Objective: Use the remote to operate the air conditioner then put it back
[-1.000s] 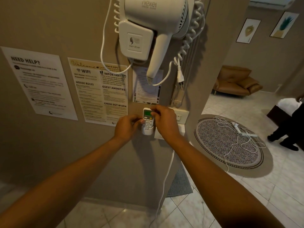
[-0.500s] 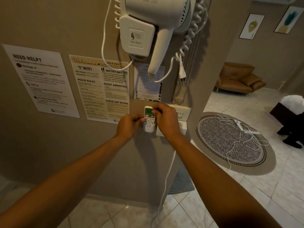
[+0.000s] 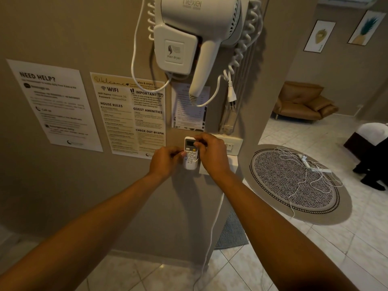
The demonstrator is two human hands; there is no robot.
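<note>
A small white remote (image 3: pixel 190 150) with a grey screen and a yellow button stands upright in a white wall holder (image 3: pixel 190 165) on the beige wall. My right hand (image 3: pixel 211 156) pinches the remote's right edge near the screen. My left hand (image 3: pixel 165 161) touches the holder and the remote's left side with its fingertips. The bottom edge of the white air conditioner (image 3: pixel 346 0) shows at the top right, high on the far wall.
A white hair dryer (image 3: pixel 201 32) with a coiled cord hangs on the wall above. Printed notices (image 3: pixel 128 114) are stuck to the left. A light switch (image 3: pixel 232 145) sits right of the remote. A round rug (image 3: pixel 294 183) with white cables, a brown sofa (image 3: pixel 302 103) and a person's dark legs (image 3: pixel 373 166) lie to the right.
Both hands stay at the remote in its holder. My right fingers have shifted slightly on the remote's edge, and the camera has tilted a little.
</note>
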